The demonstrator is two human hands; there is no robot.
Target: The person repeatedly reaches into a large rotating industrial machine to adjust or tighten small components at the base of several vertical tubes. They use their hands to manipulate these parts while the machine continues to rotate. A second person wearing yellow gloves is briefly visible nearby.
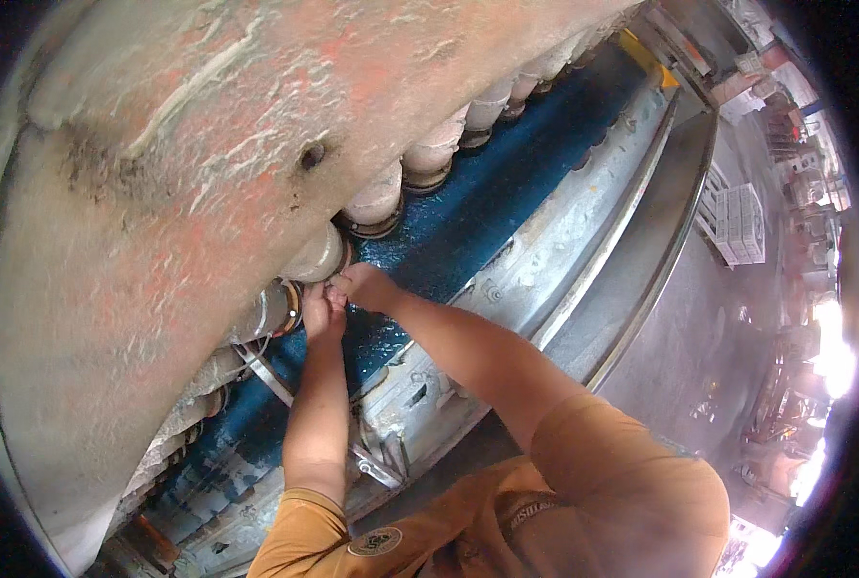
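Note:
Both bare hands meet in front of a row of pale, rounded cylinders with dark rims that hang under a big weathered body. My left hand [324, 310] is beside one cylinder [316, 256], its fingers bent together. My right hand [367, 286] comes in from the right and touches the left at the fingertips, its fingers curled in close to that cylinder's rim. What the fingers pinch is too small and hidden to make out. Just left of my left hand sits another dark-rimmed cylinder [280, 310]. Below the hands lies a wet-looking blue surface [429, 241].
The large beige body [189, 193] with reddish patches overhangs from the upper left. A grey metal edge [535, 241] runs along the blue surface. One metal bar [268, 374] crosses near my left forearm. White crates [738, 223] stand on the grey floor at right.

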